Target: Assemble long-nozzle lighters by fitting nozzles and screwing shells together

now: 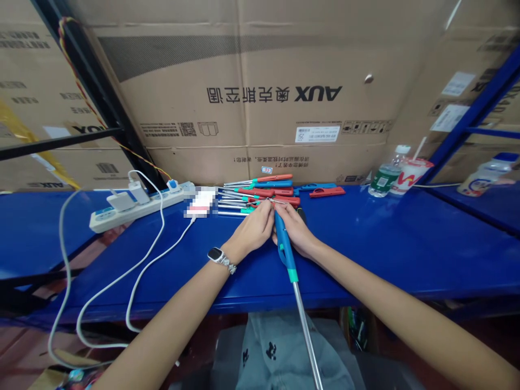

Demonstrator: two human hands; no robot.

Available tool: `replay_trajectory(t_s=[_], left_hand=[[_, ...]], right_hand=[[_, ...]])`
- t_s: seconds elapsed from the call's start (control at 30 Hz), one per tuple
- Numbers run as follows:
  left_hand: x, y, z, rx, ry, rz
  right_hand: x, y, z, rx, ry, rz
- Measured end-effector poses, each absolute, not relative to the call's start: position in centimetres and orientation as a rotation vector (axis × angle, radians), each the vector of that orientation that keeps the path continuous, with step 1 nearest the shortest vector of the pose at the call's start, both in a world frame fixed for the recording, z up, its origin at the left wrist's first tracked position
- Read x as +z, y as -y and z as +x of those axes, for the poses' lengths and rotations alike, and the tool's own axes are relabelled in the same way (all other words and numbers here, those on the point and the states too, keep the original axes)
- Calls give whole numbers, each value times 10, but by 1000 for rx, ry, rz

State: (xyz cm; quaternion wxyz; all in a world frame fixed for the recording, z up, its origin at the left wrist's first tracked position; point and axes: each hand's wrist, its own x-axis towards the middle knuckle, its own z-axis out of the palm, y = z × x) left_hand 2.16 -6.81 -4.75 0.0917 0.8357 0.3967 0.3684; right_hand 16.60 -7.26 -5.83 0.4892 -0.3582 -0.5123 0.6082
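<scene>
— What's in the hands?

— The right hand point(296, 230) is wrapped around a blue-handled tool point(285, 246) over the blue shelf point(385, 244), its metal shaft pointing back toward the person's lap.

— And the other?

— The left hand point(252, 230) has its fingertips pressed together, pinching something tiny at the handle's far end, just before the pile of red and blue tools point(264, 196).
</scene>
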Motion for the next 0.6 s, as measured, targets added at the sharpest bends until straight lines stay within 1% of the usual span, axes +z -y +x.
replay_trajectory(t_s=[0.1,0.2,0.3,0.4,0.6], left_hand=[[-49,66,22,1073,-1173,2512],[-49,63,23,1073,-1235,2394],[-47,61,20,1125,-1300,2246],[-44,58,8,1170,-1314,2258],[-42,51,-29,947,-1293,2499]], right_hand=[[-58,73,166,1504,1239,-873],[-57,73,166,1511,1261,-870],[-56,72,167,1491,1260,-880],[-54,69,170,1468,1208,-891],[-49,60,184,1261,1117,-957]])
